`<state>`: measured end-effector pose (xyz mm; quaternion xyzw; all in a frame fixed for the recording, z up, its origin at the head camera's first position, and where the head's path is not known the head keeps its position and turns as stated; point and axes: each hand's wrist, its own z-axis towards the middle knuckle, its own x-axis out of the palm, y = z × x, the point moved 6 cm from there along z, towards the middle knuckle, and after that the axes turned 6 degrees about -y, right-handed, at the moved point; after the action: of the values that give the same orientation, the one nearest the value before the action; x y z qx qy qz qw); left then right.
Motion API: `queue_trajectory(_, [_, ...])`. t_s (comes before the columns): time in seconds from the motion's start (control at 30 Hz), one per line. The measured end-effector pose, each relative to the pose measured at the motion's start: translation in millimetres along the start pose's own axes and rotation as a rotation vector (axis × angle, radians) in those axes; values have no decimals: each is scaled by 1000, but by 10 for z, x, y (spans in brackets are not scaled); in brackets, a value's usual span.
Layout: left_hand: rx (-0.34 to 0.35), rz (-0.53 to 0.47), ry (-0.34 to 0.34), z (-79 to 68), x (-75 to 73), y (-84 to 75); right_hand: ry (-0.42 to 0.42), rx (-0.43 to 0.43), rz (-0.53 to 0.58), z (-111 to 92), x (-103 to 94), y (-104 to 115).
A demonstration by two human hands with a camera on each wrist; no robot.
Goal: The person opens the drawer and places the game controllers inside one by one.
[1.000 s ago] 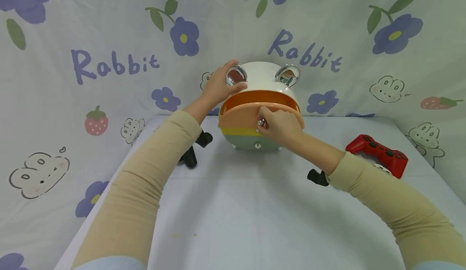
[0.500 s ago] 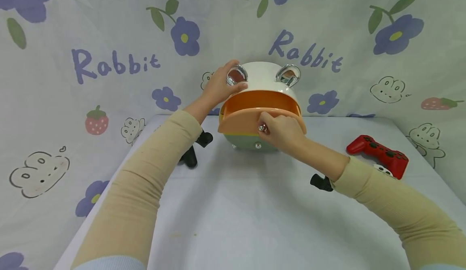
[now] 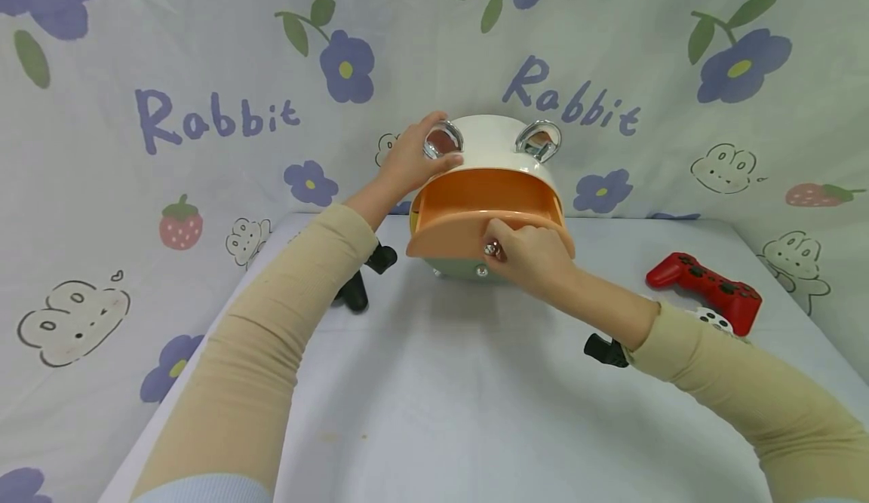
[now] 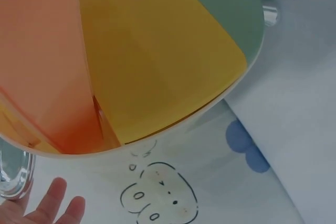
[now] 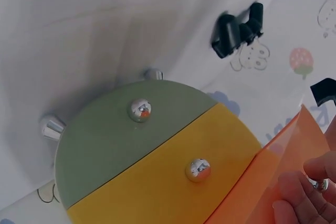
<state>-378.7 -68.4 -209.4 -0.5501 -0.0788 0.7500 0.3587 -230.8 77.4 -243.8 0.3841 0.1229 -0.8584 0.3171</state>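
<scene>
A small rounded drawer box (image 3: 485,137) with a white shell stands at the back of the table, with two chrome ears on top. My left hand (image 3: 413,157) holds the box at its left chrome ear (image 3: 443,139), thumb in front on the shell. My right hand (image 3: 532,256) pinches the silver knob (image 3: 492,249) of the orange top drawer (image 3: 448,236), which is pulled out and shows an orange inside. In the right wrist view, the yellow middle drawer (image 5: 173,182) and green bottom drawer (image 5: 110,140) are closed, each with a round silver knob.
A red game controller (image 3: 706,290) lies on the table at the right, with a white and black item (image 3: 714,320) partly behind my right sleeve. A black object (image 3: 354,293) sits beside my left forearm. A printed curtain (image 3: 434,50) hangs close behind the box.
My right hand has moved toward me and slightly down, drawing the orange drawer further out. More of its inside shows. My left hand stays on the ear.
</scene>
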Motion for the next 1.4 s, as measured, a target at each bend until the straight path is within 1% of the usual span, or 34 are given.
queue_trajectory(0.23, [-2, 9, 3, -6, -5, -2, -39, -23, -19, -46, -27, 41])
queue_trajectory(0.57, [-6, 4, 19, -1, 2, 2, -30, -30, -35, -95, -45, 95])
queue_trajectory(0.83, [-27, 33, 28, -25, -10, -8, -35, -34, -20, -137, -62, 123])
queue_trajectory(1.07, [-19, 37, 27, -29, -13, -12, -6, -26, -23, -163, -58, 138])
queue_trajectory(1.4, [-12, 40, 27, -26, -10, -7, -48, -62, -35, -225, -79, 184])
